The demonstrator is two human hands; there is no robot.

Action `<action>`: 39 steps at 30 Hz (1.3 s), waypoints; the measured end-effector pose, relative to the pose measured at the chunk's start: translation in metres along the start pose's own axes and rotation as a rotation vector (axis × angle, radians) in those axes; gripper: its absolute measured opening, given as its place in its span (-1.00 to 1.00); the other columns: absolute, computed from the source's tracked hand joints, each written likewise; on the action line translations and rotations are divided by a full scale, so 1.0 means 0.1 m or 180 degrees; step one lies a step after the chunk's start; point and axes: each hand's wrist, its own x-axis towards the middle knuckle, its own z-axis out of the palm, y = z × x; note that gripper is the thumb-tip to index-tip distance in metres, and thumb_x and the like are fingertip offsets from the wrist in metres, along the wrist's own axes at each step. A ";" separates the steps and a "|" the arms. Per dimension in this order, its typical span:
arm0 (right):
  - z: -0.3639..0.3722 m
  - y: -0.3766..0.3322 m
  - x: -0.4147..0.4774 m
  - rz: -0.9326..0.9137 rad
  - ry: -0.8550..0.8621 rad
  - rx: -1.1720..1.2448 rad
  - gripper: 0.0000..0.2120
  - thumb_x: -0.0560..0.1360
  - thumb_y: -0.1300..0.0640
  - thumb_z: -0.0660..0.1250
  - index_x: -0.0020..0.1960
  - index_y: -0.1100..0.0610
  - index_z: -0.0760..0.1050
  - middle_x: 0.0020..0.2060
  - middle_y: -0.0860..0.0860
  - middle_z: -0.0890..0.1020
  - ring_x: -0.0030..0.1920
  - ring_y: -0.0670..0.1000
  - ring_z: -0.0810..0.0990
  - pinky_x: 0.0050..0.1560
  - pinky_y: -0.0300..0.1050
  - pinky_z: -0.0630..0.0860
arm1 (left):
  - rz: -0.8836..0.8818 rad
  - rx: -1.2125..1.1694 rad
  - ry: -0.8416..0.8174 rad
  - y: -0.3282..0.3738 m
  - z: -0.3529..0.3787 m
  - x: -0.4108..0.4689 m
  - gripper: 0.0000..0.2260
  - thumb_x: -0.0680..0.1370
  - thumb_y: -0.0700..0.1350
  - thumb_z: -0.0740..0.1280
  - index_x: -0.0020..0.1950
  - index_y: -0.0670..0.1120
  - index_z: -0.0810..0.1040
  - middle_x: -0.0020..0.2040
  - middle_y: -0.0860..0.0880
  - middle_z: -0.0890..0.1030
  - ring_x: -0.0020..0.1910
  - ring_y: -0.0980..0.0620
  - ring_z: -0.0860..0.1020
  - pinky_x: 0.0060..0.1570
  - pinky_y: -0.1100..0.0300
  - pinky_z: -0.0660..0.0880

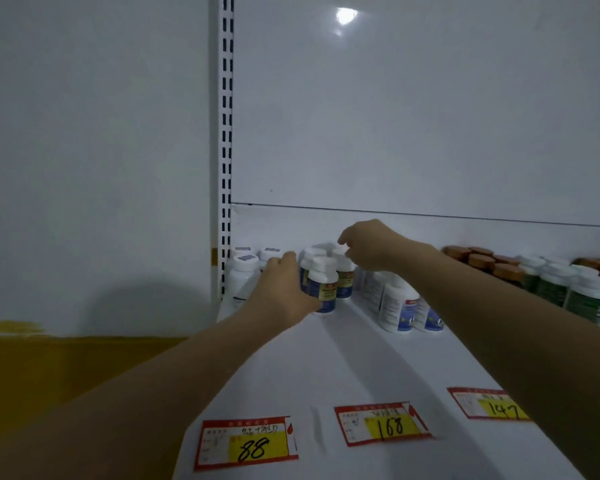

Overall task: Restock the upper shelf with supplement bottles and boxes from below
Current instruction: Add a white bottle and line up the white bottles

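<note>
A cluster of small white-capped bottles with dark blue labels (324, 285) stands near the back of the white upper shelf (326, 368). My left hand (284, 285) touches the left side of this cluster, its fingers against the bottles. My right hand (368, 247) reaches over the cluster from the right, fingers curled at the cap of a rear bottle (340, 252). Whether it grips that cap is unclear. Both forearms stretch across the shelf.
White bottles (243, 275) stand at the far left by the slotted upright (226, 133). Larger white bottles (399, 306), green-labelled bottles (582, 299) and brown-capped bottles (482, 261) fill the right. Price tags 88 (246, 443), 168 (383, 424) and 147 (492, 405) line the front edge.
</note>
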 end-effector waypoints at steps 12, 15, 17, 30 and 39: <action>0.27 0.07 0.32 0.0074 -0.0321 -0.0236 -0.80 0.58 0.24 0.13 0.12 0.27 0.47 0.17 0.17 0.56 -0.05 0.06 0.47 -0.04 -0.15 0.41 | -0.0247 -0.0707 -0.0683 -0.21 0.48 0.39 -0.23 0.31 -0.07 0.56 0.43 -0.04 0.26 0.32 0.00 0.49 0.29 -0.03 0.47 0.32 0.03 0.40; 0.29 0.11 0.34 0.0051 -0.0187 -0.0156 -0.74 0.58 0.21 0.12 0.15 0.31 0.49 0.13 0.18 0.57 -0.08 0.05 0.42 -0.09 -0.17 0.37 | -0.0195 -0.0712 -0.0648 -0.23 0.47 0.40 -0.34 0.37 -0.13 0.51 0.40 -0.06 0.31 0.32 -0.02 0.49 0.30 -0.03 0.46 0.31 0.13 0.38; 0.30 0.15 0.34 0.0007 -0.0108 -0.0042 -0.71 0.58 0.19 0.12 0.15 0.32 0.51 0.11 0.19 0.58 -0.10 0.03 0.40 -0.10 -0.16 0.37 | -0.0176 -0.0709 -0.0660 -0.25 0.47 0.41 -0.41 0.40 -0.15 0.49 0.38 -0.06 0.35 0.30 -0.02 0.51 0.27 -0.01 0.48 0.23 0.24 0.37; 0.25 0.09 0.26 0.0062 -0.0315 -0.0176 -0.68 0.60 0.20 0.11 0.29 0.30 0.42 0.23 0.16 0.53 0.23 0.11 0.51 0.19 -0.15 0.44 | -0.0036 -0.0856 -0.0896 -0.32 0.46 0.47 -0.40 0.42 -0.20 0.47 0.40 -0.04 0.30 0.27 -0.01 0.51 0.24 0.02 0.48 0.16 0.26 0.36; -0.19 0.69 -0.06 0.0218 0.0279 -0.0211 -0.64 0.54 0.36 0.08 0.27 0.31 0.47 0.24 0.21 0.53 0.24 0.18 0.50 0.27 -0.02 0.45 | -0.0429 -0.0205 -0.0019 0.04 0.30 0.15 -0.59 0.40 -0.15 0.48 0.04 -0.11 0.27 -0.17 0.03 0.40 -0.27 0.11 0.35 -0.35 0.30 0.26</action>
